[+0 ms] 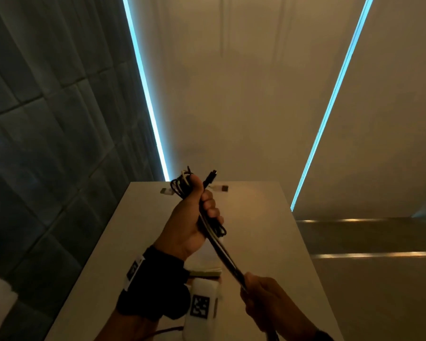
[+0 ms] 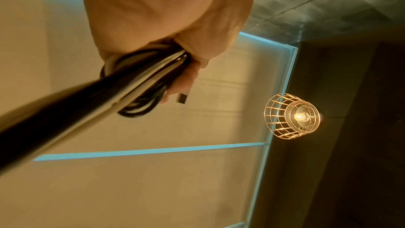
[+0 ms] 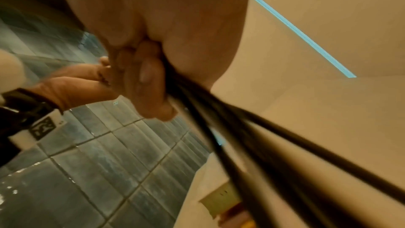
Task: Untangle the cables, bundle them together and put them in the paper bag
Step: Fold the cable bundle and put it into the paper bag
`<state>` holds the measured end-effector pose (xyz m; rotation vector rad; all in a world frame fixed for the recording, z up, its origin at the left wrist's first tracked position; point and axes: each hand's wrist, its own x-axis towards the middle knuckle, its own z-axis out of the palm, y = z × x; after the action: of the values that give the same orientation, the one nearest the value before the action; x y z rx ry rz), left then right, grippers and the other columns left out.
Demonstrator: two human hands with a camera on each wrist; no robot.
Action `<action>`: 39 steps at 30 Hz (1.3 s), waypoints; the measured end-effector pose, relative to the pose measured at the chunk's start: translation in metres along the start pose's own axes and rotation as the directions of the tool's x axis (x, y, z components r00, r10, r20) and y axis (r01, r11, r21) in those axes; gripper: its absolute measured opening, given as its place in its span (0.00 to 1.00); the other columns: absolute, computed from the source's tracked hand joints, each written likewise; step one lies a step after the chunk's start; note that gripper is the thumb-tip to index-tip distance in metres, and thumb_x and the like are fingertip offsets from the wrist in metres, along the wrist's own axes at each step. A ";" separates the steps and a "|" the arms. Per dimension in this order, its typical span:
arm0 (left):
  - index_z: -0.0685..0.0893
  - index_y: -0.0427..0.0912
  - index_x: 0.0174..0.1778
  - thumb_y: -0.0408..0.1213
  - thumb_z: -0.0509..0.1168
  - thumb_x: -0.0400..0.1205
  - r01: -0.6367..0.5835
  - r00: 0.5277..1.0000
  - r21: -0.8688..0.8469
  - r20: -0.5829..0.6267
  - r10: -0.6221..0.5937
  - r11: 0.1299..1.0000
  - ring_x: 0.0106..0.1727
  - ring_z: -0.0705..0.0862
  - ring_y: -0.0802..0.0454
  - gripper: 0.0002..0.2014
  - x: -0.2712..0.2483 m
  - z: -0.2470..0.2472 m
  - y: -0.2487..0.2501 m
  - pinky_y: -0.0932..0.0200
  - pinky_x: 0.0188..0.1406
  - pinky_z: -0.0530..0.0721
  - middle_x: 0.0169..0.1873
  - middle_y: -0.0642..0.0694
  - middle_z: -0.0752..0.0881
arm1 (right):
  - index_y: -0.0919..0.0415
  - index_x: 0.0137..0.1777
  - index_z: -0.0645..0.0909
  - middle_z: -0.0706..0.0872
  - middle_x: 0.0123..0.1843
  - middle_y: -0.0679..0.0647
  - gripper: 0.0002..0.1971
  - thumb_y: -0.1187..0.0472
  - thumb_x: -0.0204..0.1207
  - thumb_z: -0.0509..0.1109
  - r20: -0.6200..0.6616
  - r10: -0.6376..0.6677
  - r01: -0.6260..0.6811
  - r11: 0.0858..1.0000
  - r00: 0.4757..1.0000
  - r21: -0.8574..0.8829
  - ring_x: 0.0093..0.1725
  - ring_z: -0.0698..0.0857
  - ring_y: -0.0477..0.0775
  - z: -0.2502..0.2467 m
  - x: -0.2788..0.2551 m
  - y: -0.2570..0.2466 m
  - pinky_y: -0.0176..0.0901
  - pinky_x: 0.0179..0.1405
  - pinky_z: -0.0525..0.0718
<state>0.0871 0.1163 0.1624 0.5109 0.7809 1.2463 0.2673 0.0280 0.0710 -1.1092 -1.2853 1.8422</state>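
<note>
My left hand (image 1: pixel 194 217) is raised above the table and grips a bundle of black and white cables (image 1: pixel 217 239) in its fist. Looped ends and a black plug (image 1: pixel 210 178) stick out above the thumb. The bundle runs down to the right into my right hand (image 1: pixel 263 296), which grips its lower part. In the left wrist view the cables (image 2: pixel 140 79) leave the left hand (image 2: pixel 175 46) as a thick blurred strand. In the right wrist view black cables (image 3: pixel 219 136) run out of the right hand (image 3: pixel 151 79). A folded paper bag (image 1: pixel 207 271) lies flat on the table under the hands.
The pale table (image 1: pixel 268 242) runs away from me, with white connectors (image 1: pixel 221 188) lying near its far edge. Dark tiled wall (image 1: pixel 47 143) stands on the left, a cream wall with blue light strips (image 1: pixel 145 94) ahead. A caged lamp (image 2: pixel 293 117) hangs overhead.
</note>
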 end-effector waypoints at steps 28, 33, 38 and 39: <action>0.83 0.43 0.49 0.37 0.67 0.81 -0.044 0.927 0.644 0.312 -0.209 0.764 0.29 0.79 0.57 0.04 -0.051 -0.006 -0.027 0.67 0.28 0.77 0.36 0.51 0.87 | 0.61 0.41 0.87 0.83 0.30 0.38 0.09 0.54 0.73 0.74 0.289 -0.538 0.518 0.339 0.792 -0.786 0.31 0.83 0.41 -0.033 0.038 -0.143 0.33 0.32 0.77; 0.85 0.39 0.48 0.39 0.66 0.80 0.045 0.926 0.469 0.311 -0.213 0.882 0.39 0.87 0.47 0.07 -0.052 -0.006 -0.037 0.51 0.44 0.87 0.41 0.41 0.88 | 0.62 0.40 0.86 0.77 0.25 0.40 0.11 0.53 0.75 0.72 0.264 -0.528 0.496 0.364 0.807 -0.788 0.26 0.76 0.44 -0.036 0.042 -0.138 0.36 0.30 0.73; 0.80 0.46 0.28 0.47 0.66 0.80 0.160 0.933 0.360 0.248 -0.260 0.919 0.16 0.63 0.59 0.15 -0.051 -0.003 -0.046 0.65 0.18 0.63 0.18 0.52 0.68 | 0.54 0.38 0.84 0.78 0.25 0.43 0.08 0.53 0.76 0.71 0.229 -0.474 0.450 0.431 0.850 -0.782 0.26 0.75 0.43 -0.040 0.037 -0.130 0.36 0.29 0.73; 0.77 0.46 0.27 0.49 0.67 0.80 0.159 0.938 0.362 0.235 -0.255 0.918 0.15 0.61 0.59 0.18 -0.050 -0.004 -0.046 0.64 0.18 0.59 0.17 0.53 0.65 | 0.53 0.37 0.83 0.77 0.25 0.43 0.08 0.54 0.76 0.71 0.212 -0.449 0.434 0.476 0.868 -0.765 0.25 0.74 0.42 -0.042 0.035 -0.127 0.35 0.28 0.72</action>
<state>0.1077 0.0557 0.1388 0.8417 0.7894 0.8189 0.2919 0.1170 0.1734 -1.0280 -2.2493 0.8103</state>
